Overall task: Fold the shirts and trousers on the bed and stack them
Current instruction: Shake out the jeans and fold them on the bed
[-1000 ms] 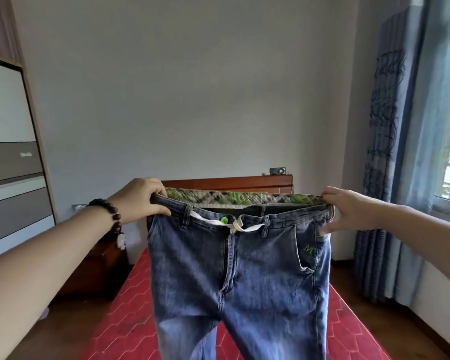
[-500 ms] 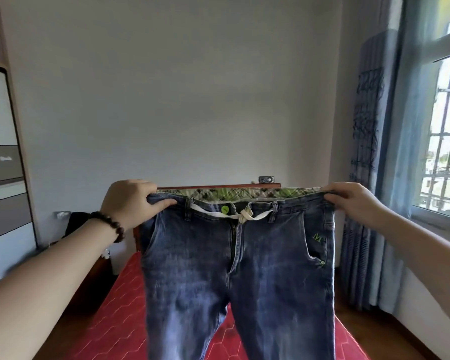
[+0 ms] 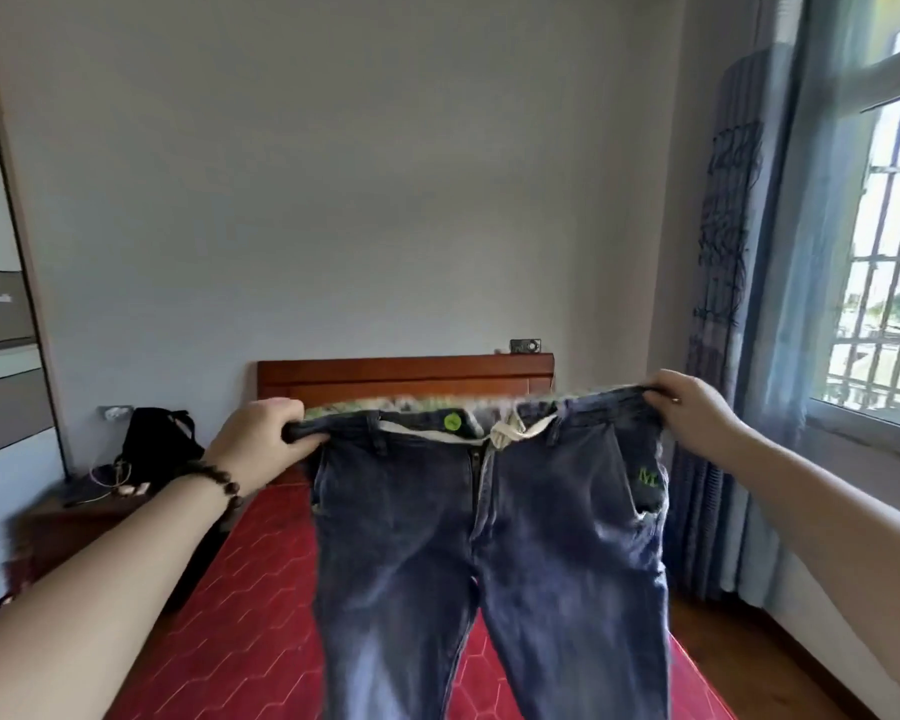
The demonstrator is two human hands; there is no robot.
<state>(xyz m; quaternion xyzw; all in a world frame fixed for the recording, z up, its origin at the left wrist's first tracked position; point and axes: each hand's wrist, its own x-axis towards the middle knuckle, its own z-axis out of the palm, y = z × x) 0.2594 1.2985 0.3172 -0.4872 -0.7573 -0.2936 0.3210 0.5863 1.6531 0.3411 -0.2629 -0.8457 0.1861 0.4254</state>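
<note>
A pair of dark blue jeans (image 3: pixel 489 553) hangs spread out in the air above the bed (image 3: pixel 261 605), front side facing me, with a green plaid waistband lining, a green button and a white drawstring. My left hand (image 3: pixel 261 444), with a bead bracelet on the wrist, grips the waistband's left end. My right hand (image 3: pixel 692 413) grips the waistband's right end. Both legs hang down out of the frame's bottom. No shirts show in this view.
The bed has a red hexagon-patterned cover and a wooden headboard (image 3: pixel 406 376). A dark bag (image 3: pixel 152 444) sits on a nightstand at the left, beside a grey drawer unit (image 3: pixel 1 324). Blue curtains (image 3: pixel 723 330) and a barred window (image 3: pixel 884 252) stand at the right.
The jeans stay held by the waistband at both ends. They have come lower against the headboard, which now shows above the waistband, and the waistband is stretched a little wider.
</note>
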